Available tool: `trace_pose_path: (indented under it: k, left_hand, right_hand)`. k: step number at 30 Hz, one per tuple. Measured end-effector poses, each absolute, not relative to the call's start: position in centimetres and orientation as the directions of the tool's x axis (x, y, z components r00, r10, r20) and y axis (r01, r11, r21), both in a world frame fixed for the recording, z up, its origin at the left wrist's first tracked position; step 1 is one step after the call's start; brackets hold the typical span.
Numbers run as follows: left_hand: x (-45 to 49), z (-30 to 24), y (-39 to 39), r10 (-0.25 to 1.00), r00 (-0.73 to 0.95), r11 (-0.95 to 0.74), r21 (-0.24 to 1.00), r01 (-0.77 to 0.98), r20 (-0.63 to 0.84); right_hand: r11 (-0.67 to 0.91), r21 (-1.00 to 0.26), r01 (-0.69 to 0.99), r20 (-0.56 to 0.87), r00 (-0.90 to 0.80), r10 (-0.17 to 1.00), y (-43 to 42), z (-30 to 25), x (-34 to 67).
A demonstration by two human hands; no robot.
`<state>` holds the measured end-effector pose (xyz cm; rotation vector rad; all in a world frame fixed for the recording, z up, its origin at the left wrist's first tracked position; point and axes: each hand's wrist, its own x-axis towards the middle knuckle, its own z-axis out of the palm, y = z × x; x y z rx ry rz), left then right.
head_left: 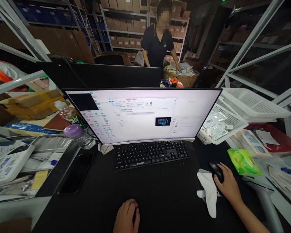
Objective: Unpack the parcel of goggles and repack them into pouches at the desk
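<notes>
My right hand (pixel 226 184) lies over a black computer mouse (pixel 216 171) on the right side of the desk, its fingers wrapped round it. Right beside that hand is a crumpled white cloth or tissue (pixel 208 191). My left hand (pixel 126 216) rests near the desk's front edge, its fingers curled and close together, with nothing visible in it. Between and beyond my hands lies a black keyboard (pixel 152 153), which neither hand touches. Behind it stands a lit monitor (pixel 140 116) showing a desktop and an open file window.
Left: a dark phone (pixel 76 174), a purple-lidded bottle (pixel 80 136) and a cluttered tray (pixel 63 158). Right: a green packet (pixel 243 161), a grey handheld scanner (pixel 266 197) and white baskets (pixel 257 103). Beyond the monitor, a person (pixel 157 42) reaches into a full carton (pixel 184 79) by shelves.
</notes>
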<state>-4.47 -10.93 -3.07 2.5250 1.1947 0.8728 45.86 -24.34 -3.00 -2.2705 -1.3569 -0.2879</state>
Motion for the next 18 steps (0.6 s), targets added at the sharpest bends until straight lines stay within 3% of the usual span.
trace_pose_path:
  k: [11,18]
  left_hand:
    - [-4.74,-3.48,-10.96,0.781,0.495,-0.624,0.439,0.646,0.381]
    - [-4.62,-3.18,-11.08,0.769,0.472,-0.635,0.429,0.642,0.432]
  right_hand:
    - [-0.398,-0.295,0.869,0.419,0.492,0.763,-24.42,-3.27,46.06]
    - [-0.379,-0.267,0.886,0.421,0.461,0.781,-24.63,-3.55,45.96]
